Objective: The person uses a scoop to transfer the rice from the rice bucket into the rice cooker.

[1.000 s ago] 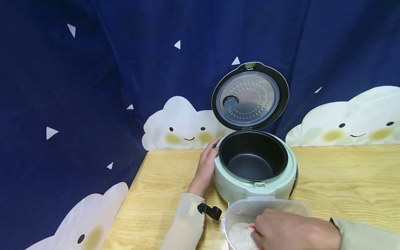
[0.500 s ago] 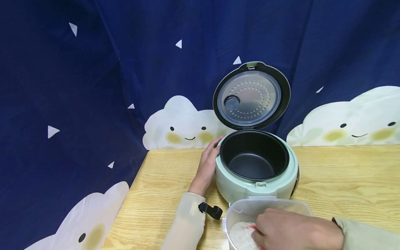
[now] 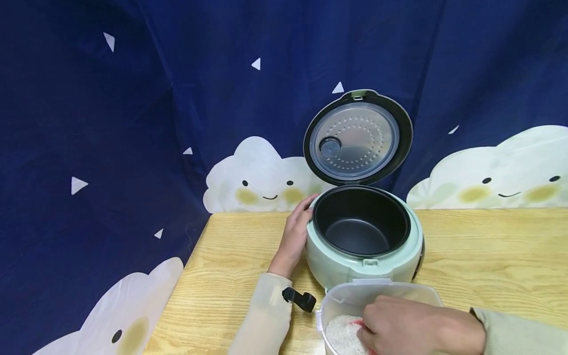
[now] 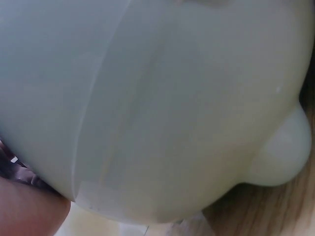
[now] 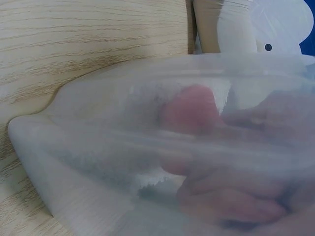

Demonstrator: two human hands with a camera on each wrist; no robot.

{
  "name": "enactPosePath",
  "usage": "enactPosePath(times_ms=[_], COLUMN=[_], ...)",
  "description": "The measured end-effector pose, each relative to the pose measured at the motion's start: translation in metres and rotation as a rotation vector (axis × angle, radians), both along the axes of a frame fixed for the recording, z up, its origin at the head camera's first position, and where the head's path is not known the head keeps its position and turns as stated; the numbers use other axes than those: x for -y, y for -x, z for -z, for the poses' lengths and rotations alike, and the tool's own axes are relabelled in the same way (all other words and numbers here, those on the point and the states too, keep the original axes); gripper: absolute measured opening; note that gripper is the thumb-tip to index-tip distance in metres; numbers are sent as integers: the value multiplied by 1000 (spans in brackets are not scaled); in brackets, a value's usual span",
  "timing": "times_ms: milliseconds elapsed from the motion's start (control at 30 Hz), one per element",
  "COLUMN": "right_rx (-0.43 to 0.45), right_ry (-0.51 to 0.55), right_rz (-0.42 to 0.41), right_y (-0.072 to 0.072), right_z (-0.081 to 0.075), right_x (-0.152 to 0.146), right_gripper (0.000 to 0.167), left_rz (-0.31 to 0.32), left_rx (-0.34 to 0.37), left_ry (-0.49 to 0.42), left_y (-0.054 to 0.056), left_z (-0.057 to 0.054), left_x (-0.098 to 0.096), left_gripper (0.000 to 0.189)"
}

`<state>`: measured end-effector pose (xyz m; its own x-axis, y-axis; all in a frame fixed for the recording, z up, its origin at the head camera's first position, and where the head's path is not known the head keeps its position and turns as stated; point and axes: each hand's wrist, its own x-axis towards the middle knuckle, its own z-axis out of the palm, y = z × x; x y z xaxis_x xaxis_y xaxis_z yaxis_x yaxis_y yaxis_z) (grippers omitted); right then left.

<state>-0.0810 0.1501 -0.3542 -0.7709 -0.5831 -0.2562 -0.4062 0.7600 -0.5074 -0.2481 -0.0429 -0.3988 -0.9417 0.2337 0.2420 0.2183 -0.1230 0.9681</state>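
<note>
Evidently it is the scooping that is in hand: the right hand (image 3: 395,323) is down inside a translucent container (image 3: 348,298), its fingers curled around a red tool (image 3: 356,322), likely a scoop or cup, though the hand and the white grains (image 3: 343,336) hide most of it. Those grains look like rice to me, piled toward the container's nine o'clock side. The container sits on the bench (image 3: 239,246) at six o'clock of a pale green cooker (image 3: 328,266), close against it by the look of things. The left hand (image 3: 295,231) rests on the cooker's wall between nine and ten o'clock, fingers fairly straight, laid along the side, holding nothing closed within them; I take it to be steadying. The lid (image 3: 355,138) stands up at twelve o'clock, and the dark inner pot (image 3: 359,234) shows a bare bottom. As I judge it, the next move calls for bringing the tool up level, past the container's rim, then toward twelve o'clock over the pot, without shedding grains on the bench. As for brands or labels, I can read none: a dark panel (image 3: 419,259) at four o'clock on the cooker is too edge-on, and the blue cloth (image 3: 133,123) behind carries only clouds and triangles.
</note>
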Motion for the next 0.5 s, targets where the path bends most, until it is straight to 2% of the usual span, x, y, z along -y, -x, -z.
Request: enactPosePath(times_ms=[400, 500], right_rx=[26, 26], right_ry=[5, -2], right_rz=[-8, -44], right_y=[1, 2], right_z=[-1, 0], right_x=[1, 1], right_gripper=[37, 35], left_rz=[7, 10], left_rx=[9, 13], left_ry=[5, 4], left_y=[0, 0], left_z=[-1, -1], left_x=[1, 1], left_gripper=[48, 48])
